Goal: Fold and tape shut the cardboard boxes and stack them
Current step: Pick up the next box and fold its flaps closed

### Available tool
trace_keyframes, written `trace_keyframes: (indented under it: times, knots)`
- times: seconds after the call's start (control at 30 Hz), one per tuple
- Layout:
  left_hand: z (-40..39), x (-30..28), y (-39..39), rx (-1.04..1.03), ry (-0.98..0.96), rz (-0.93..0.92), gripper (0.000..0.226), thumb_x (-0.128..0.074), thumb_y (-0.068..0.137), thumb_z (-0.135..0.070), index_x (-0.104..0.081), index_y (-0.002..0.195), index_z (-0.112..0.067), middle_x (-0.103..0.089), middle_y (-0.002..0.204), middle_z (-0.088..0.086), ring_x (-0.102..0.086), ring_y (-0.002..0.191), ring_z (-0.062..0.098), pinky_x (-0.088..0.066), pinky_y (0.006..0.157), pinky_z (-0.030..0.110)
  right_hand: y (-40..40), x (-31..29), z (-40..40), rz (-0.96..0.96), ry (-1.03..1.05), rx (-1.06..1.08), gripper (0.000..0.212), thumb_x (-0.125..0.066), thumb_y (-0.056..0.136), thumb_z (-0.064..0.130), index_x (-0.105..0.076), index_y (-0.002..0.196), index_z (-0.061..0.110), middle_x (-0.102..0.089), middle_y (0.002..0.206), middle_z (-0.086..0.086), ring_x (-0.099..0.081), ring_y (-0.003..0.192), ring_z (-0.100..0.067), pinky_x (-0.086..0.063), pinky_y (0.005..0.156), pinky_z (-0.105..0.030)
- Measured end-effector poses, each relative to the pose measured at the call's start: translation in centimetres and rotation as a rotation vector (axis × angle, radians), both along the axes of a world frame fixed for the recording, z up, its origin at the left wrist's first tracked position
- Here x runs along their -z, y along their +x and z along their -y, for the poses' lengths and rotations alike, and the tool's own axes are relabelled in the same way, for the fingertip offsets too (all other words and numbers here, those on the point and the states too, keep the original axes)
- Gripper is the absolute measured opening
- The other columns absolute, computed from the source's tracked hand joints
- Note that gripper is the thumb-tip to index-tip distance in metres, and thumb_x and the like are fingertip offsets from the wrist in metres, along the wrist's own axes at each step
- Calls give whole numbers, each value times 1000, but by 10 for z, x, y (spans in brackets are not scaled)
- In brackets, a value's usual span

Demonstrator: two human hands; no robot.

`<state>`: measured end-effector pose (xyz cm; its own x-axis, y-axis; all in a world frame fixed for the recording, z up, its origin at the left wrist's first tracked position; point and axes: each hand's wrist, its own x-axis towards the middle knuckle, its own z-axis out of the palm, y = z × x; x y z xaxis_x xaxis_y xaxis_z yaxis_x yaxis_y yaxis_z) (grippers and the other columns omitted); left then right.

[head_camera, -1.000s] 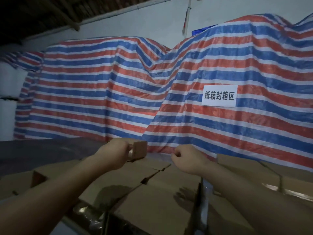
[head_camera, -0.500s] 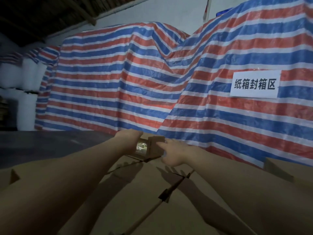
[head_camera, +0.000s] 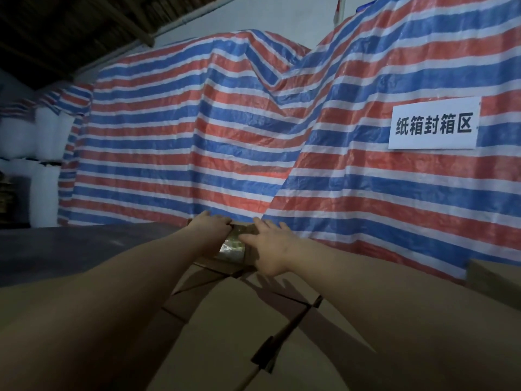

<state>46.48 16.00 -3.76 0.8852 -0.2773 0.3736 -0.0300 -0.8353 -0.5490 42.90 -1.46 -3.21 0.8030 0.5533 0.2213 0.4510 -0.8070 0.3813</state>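
At the far edge of the cardboard box (head_camera: 253, 320), the left hand (head_camera: 210, 231) grips the tape roll (head_camera: 232, 245). The right hand (head_camera: 272, 249) lies beside it, fingers spread flat on the tape. Behind the box hangs a striped tarpaulin (head_camera: 225, 136).

The cardboard box (head_camera: 248, 334) is placed at six o'clock. The tape roll (head_camera: 232, 245) is held at its far edge, between the left hand (head_camera: 210, 231) and right hand (head_camera: 267, 246). The tarp (head_camera: 225, 136) is hung behind, with the sign (head_camera: 434, 127) at three o'clock

The tarpaulin (head_camera: 225, 142) is striped red, blue and white. A white sign (head_camera: 434, 127) on it carries black characters. The cardboard box (head_camera: 231, 334) is plain brown; the wall (head_camera: 253, 18) above is pale grey.
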Motion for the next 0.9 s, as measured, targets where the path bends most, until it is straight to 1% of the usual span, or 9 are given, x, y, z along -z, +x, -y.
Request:
trace_keyframes:
  times: [0.13,0.3,0.5,0.6,0.73,0.8,0.83,0.87,0.9]
  knots:
    - [6,-26,-6,134,-88,125,44,-59,94,-28,-50,137,-22,-52,139,0,-50,125,18,-38,106,36,-6,-8,-3,212,-86,-40,71,-63,90,30,-30,153,33,6,166,-16,4,153,-36,-2,121,-57]
    - [7,-60,-34,202,-269,80,54,-65,89,-38,-49,137,-19,-52,133,2,-52,116,19,-44,99,34,-25,-30,3,453,-133,-129,37,-66,89,38,-63,125,26,-13,163,-13,-5,152,-33,-2,121,-56]
    - [9,-104,-93,256,-471,-34,42,-65,87,-37,-55,126,-28,-56,121,-4,-56,105,16,-49,96,37,-79,-73,17,416,14,-289,26,-58,92,42,-74,101,23,-48,144,-1,-23,146,-20,11,119,-53]
    - [21,-140,-139,314,-486,-110,33,-61,91,-29,-59,123,-33,-62,115,-7,-60,101,15,-51,94,38,-118,-97,18,415,87,-284,27,-59,92,50,-71,89,25,-64,112,6,-41,131,-17,8,120,-53]
    - [39,-180,-195,323,-476,-225,36,-61,91,-20,-61,125,-30,-60,114,-10,-57,98,9,-44,78,26,-177,-125,36,341,206,-283,32,-60,93,43,-62,69,21,-63,78,6,-50,97,-8,1,122,-49]
    - [46,-191,-219,364,-586,-242,30,-59,94,-21,-64,120,-35,-60,107,-15,-55,93,5,-42,72,23,-210,-139,52,282,310,-310,34,-64,92,38,-57,62,23,-57,65,8,-51,75,-4,-15,121,-48]
    - [49,-195,-230,379,-642,-230,27,-58,96,-24,-65,119,-36,-59,105,-16,-55,94,6,-43,74,24,-227,-144,60,247,373,-326,35,-66,91,36,-54,60,25,-55,60,7,-52,65,-6,-33,112,-45]
    - [51,-198,-242,378,-681,-214,25,-57,97,-27,-65,119,-35,-60,107,-14,-56,97,9,-45,79,27,-243,-148,68,216,430,-338,36,-68,91,34,-53,60,24,-54,58,5,-51,58,-7,-48,93,-38]
    - [54,-201,-252,364,-692,-204,25,-56,98,-29,-65,121,-32,-62,113,-10,-57,103,12,-47,86,31,-259,-151,76,192,471,-339,35,-68,92,33,-55,61,23,-55,58,2,-49,54,-8,-48,71,-31]
